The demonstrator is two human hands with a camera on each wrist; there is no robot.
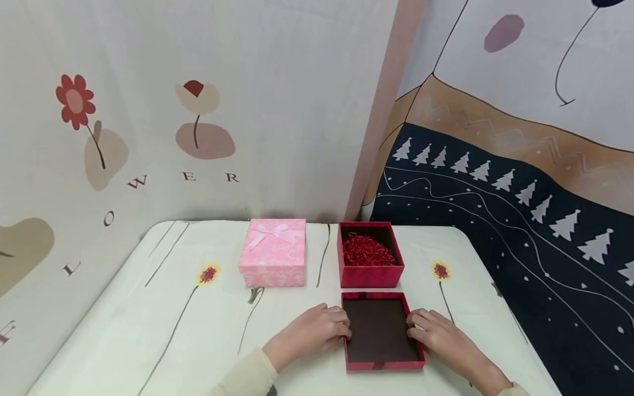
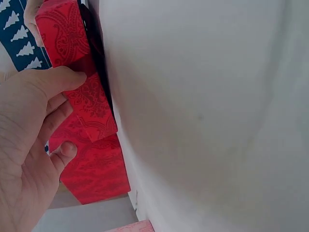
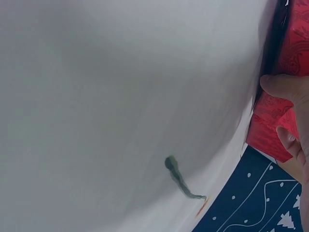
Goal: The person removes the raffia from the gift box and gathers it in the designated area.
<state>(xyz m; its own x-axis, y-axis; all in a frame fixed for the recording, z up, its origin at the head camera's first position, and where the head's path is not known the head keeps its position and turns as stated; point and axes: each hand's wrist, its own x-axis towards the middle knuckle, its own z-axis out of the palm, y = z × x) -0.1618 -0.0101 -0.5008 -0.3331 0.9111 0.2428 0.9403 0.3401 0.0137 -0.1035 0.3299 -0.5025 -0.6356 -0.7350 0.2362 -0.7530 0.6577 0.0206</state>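
Note:
A red box lid lies with its dark brown inside facing up near the front of the table. My left hand grips its left wall, fingers bent over the rim; the thumb presses the patterned outer side in the left wrist view. On the opposite wall, my right hand holds the lid the same way, its thumb against the outside in the right wrist view. Just behind the lid stands the open red box, with red shredded paper inside.
Left of the red box sits a closed pink gift box with a ribbon bow on top. A white cloth with printed flowers covers the table. Printed curtains hang behind it and along the right side.

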